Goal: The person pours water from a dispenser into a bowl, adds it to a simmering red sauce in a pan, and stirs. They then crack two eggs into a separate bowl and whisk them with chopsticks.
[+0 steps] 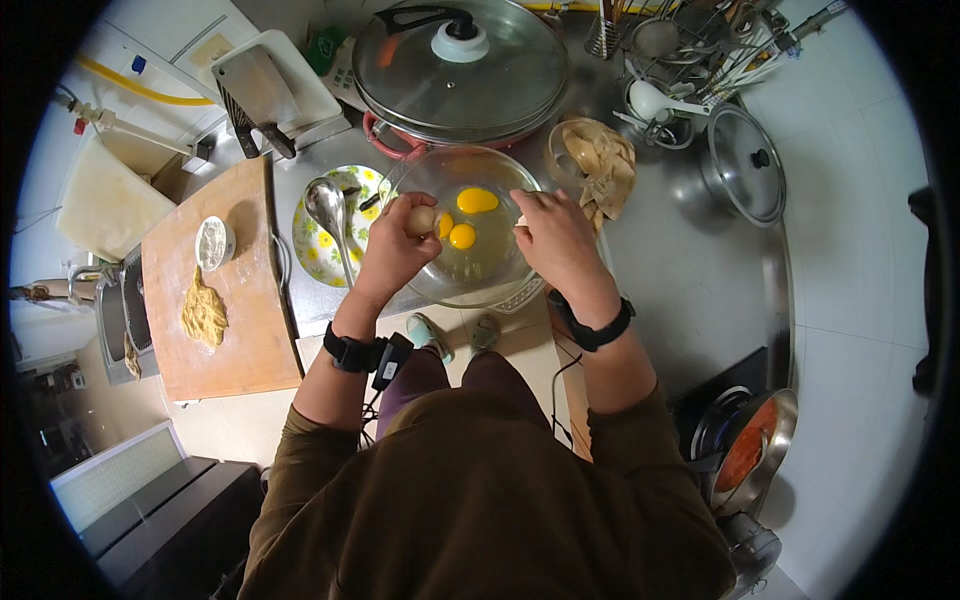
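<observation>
A large clear glass bowl [420, 289] stands before me with egg whites and bright egg yolks [478, 200] in it. My left hand [401, 244], over the bowl's left side, holds a brown eggshell piece [421, 220] between thumb and fingers. Another yolk [446, 225] shows right beside that shell; whether it lies in the shell or in the bowl I cannot tell. Above the bowl's right side, my right hand [557, 236] has its fingers curled around a pale shell piece [521, 221], mostly hidden by the hand.
Left of the bowl, a metal serving spoon [325, 206] rests on a flowered plate [307, 251]. Dough [203, 311] and a small bowl of white powder [215, 244] sit on a wooden board [247, 330]. Behind is a lidded pan [405, 82]; a pan of red sauce [750, 450] is at right.
</observation>
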Demonstrator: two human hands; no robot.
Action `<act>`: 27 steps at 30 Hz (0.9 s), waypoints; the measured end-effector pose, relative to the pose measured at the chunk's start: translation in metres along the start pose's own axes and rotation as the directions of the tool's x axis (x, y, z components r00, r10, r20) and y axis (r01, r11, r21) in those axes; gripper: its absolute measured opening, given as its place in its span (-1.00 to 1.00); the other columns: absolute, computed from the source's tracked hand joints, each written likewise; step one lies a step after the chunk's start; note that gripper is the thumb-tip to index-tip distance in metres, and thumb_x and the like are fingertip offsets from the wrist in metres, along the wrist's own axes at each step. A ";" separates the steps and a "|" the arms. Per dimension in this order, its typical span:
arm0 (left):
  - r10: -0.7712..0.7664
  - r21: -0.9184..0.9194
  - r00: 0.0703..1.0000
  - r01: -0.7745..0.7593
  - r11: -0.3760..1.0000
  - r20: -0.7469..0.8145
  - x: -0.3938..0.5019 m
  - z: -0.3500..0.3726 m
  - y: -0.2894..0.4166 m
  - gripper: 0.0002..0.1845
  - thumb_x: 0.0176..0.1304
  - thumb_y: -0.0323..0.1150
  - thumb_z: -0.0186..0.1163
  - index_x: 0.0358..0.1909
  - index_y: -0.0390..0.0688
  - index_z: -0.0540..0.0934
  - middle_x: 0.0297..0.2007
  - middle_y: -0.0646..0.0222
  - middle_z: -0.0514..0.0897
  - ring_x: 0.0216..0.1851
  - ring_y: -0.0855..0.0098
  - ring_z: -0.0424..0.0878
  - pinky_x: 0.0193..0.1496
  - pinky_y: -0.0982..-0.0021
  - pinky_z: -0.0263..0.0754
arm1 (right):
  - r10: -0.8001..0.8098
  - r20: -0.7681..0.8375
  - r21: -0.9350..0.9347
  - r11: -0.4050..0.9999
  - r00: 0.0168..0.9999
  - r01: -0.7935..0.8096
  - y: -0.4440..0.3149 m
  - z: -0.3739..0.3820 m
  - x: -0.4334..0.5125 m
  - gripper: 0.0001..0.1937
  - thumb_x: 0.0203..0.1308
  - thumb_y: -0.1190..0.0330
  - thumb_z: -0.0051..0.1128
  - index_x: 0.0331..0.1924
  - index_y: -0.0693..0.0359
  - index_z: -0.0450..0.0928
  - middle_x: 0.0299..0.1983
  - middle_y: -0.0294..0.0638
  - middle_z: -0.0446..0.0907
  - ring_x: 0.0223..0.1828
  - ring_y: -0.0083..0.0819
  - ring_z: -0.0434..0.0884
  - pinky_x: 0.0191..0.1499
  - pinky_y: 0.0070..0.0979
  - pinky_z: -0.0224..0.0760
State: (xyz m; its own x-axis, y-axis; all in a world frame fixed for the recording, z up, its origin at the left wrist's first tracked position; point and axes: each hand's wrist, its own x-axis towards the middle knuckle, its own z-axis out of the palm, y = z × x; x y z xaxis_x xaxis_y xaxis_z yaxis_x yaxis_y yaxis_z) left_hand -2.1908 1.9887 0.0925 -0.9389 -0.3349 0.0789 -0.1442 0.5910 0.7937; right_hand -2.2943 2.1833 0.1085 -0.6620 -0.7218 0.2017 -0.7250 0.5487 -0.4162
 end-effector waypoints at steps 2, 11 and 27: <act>-0.178 -0.457 0.973 0.227 0.860 0.149 -0.004 0.004 -0.009 -0.60 0.06 -0.51 0.17 -0.01 -0.19 0.41 -0.22 0.22 0.58 -0.25 0.31 0.62 -0.27 0.46 0.51 | 0.033 -0.084 0.310 0.951 0.996 -0.005 0.001 0.002 -0.006 -0.58 0.07 0.49 0.14 0.09 0.26 0.42 -0.15 -0.07 0.61 -0.21 -0.23 0.60 -0.08 -0.34 0.43; -0.232 -0.848 0.851 0.510 0.148 0.471 -0.002 0.017 0.008 -0.65 0.26 -0.25 0.02 0.02 -0.18 0.36 -0.17 0.22 0.53 -0.29 0.38 0.58 -0.40 0.39 0.53 | 0.072 -0.140 0.793 0.605 0.987 0.068 -0.031 0.042 0.001 -0.56 0.17 0.49 0.13 0.17 0.25 0.37 0.01 -0.05 0.52 -0.06 -0.29 0.58 -0.08 -0.49 0.47; -0.305 -0.825 0.777 0.563 -0.057 0.551 -0.012 0.018 -0.014 -0.67 0.16 -0.45 0.18 -0.02 -0.05 0.44 -0.23 0.30 0.54 -0.36 0.30 0.55 -0.51 0.40 0.45 | 0.349 -0.482 0.135 0.936 0.804 -0.326 0.107 0.010 -0.021 -0.43 0.00 0.45 0.19 0.17 0.29 0.30 0.10 0.05 0.44 0.08 -0.01 0.44 0.13 -0.22 0.32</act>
State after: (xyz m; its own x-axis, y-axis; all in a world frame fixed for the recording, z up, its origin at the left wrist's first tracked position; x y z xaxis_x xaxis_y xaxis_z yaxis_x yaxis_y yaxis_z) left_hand -2.1835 1.9976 0.0690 -0.8574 -0.0358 -0.5134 -0.2626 -0.8275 0.4962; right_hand -2.3567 2.2531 0.0509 -0.8769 -0.1854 0.4436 -0.4371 0.6916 -0.5750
